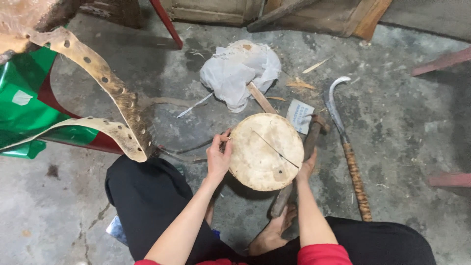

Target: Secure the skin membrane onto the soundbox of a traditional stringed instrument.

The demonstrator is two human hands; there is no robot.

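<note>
Sitting between both hands, the round hide disc (pixel 266 151), left hand (pixel 218 158) pinching its rim, right hand's (pixel 307 166) grip hidden.

I grip a round pale drum skin (pixel 266 151) at centre frame, my left hand (pixel 218 158) on its left edge, my right hand (pixel 307 167) on its right. A curved sickle (pixel 346 142) lies right on the concrete floor (pixel 402 113); a white bag (pixel 239 71) sits above.

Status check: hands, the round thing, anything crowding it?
Left hand and right hand grip round pale hide-covered disc. Hammer beneath it, sickle to the right.
</note>
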